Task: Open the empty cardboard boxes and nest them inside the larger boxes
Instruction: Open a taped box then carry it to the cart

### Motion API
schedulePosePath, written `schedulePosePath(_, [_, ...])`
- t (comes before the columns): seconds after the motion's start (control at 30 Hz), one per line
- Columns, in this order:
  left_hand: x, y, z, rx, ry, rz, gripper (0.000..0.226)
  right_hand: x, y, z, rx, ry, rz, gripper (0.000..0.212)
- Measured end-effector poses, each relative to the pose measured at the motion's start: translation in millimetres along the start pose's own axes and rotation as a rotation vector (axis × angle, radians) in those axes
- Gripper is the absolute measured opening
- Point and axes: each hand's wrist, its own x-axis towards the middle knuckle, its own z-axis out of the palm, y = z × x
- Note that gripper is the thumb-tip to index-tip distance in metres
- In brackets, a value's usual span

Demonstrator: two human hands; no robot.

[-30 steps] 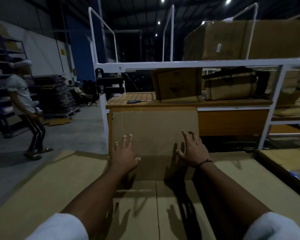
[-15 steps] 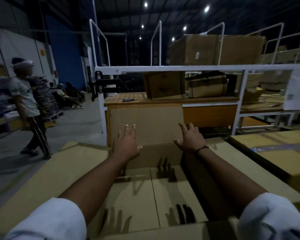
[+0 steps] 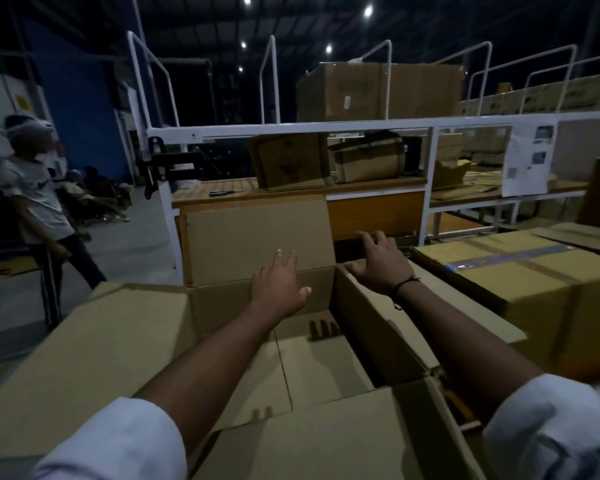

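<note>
Our left hand (image 3: 278, 285) lies flat, fingers straight, against the far flap (image 3: 257, 233) of the open box (image 3: 94, 344) before us. Our right hand (image 3: 381, 266), fingers spread, rests on its right side, gripping nothing. A taped box (image 3: 534, 285) stands just beside.

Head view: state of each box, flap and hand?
Large box: open, nothing seen inside.
Far flap: upright.
Left flap: folded outward.
Right flap: folded outward.
Taped box: shut, sealed with tape.
Left hand: open, fingers on far flap.
Right hand: open, resting on box's right edge.
</note>
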Motion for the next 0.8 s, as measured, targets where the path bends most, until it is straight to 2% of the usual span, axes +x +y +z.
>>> schedulePosePath(0.17, [12.8, 73.0, 0.9, -0.062, 0.007, 0.056, 0.085, -6.4, 48.5, -14.2, 0.04, 0.054, -0.013, 0.073])
schedulePosePath(0.37, [35.5, 188.6, 29.6, -0.146, -0.007, 0.184, 0.081, -17.0, 148.4, -37.6, 0.062, 0.107, 0.01, 0.064])
schedulePosePath(0.6, [41.7, 324.2, 73.9, -0.18, -0.022, 0.338, 0.072, -27.5, 278.1, -57.2, 0.018, 0.067, 0.102, 0.047])
schedulePosePath(0.8, [50.0, 388.4, 106.3, -0.1, -0.149, 0.41, 0.082, -35.1, 348.8, -55.6, -0.022, -0.002, 0.163, 0.041])
